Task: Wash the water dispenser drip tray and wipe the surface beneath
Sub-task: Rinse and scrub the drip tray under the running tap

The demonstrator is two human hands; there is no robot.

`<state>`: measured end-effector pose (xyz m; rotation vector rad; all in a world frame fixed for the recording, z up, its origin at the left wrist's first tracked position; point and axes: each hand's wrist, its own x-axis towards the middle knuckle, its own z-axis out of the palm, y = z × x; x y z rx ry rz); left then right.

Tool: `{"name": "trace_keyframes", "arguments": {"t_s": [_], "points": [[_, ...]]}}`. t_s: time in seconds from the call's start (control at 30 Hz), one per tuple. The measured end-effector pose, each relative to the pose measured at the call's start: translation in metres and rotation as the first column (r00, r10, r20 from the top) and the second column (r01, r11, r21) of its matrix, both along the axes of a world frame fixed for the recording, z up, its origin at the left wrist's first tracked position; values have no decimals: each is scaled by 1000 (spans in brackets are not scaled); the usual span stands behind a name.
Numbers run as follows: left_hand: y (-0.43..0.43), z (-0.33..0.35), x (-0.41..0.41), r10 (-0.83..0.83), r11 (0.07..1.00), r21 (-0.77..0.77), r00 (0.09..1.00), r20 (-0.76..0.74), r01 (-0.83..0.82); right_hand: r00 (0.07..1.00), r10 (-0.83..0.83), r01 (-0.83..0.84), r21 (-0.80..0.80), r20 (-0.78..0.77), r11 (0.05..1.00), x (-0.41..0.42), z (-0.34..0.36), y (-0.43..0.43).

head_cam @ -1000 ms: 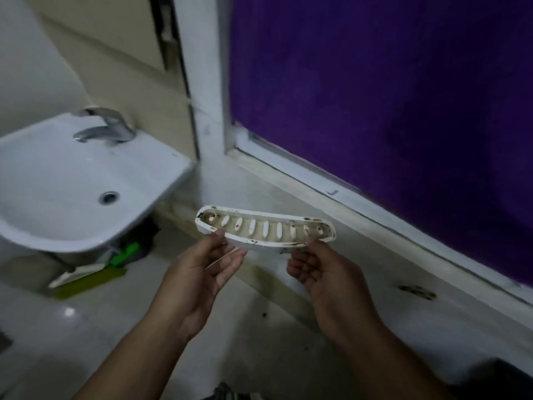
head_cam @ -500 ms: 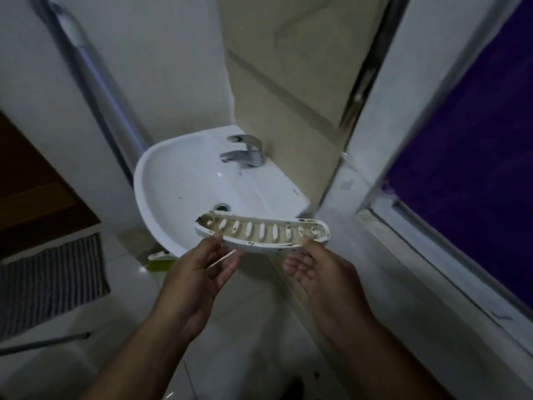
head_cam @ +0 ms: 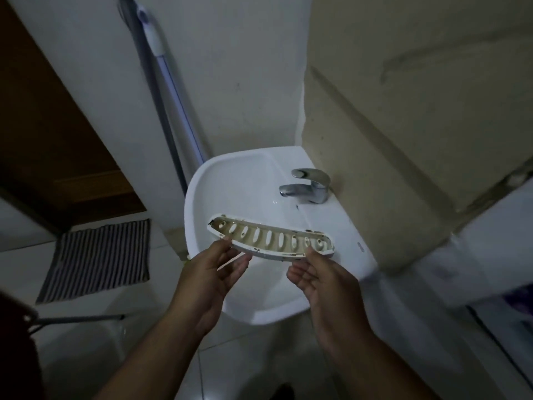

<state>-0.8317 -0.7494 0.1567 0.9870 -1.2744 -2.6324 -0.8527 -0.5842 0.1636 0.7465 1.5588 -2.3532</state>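
The drip tray (head_cam: 271, 239) is a curved white plastic grille with several oval slots and brownish grime on its inner face. I hold it level with both hands, directly above the white sink basin (head_cam: 230, 183). My left hand (head_cam: 213, 272) pinches its left end from below. My right hand (head_cam: 323, 275) grips its right end, fingers curled under the rim. The chrome tap (head_cam: 307, 186) stands at the sink's back right, with no water running.
A mop handle (head_cam: 164, 82) leans on the white wall left of the sink. A striped mat (head_cam: 98, 259) lies on the tiled floor at left, below a brown door. A beige wall panel rises behind the tap. A white ledge runs along the right.
The view has swung left from the purple curtain to the sink. The tray, held the same way in both hands, now hangs over the basin instead of beside it.
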Motion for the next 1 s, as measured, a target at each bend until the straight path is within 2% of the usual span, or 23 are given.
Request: {"name": "trace_keyframes", "arguments": {"t_s": [0.2,0.33,0.6,0.77,1.0], "points": [[-20,-7,-36,-2,999,-44,999,38,3,1000,23,-23,27,-4,999,-32,-6,-20],[-42,-21,-60,-42,998,-47,996,81,46,999,-30,30,18,25,999,-46,-18,-41],[-97,-52,-122,-263,961,-54,957,124,271,939,-320,327,-37,124,944,-78,-49,-104],[-128,-61,-163,-485,869,-37,865,128,493,843,-521,532,-63,132,844,-91,-58,-143],[-130,-77,-198,-682,729,48,720,128,683,745,-652,661,-32,139,749,-104,-69,-160]]}}
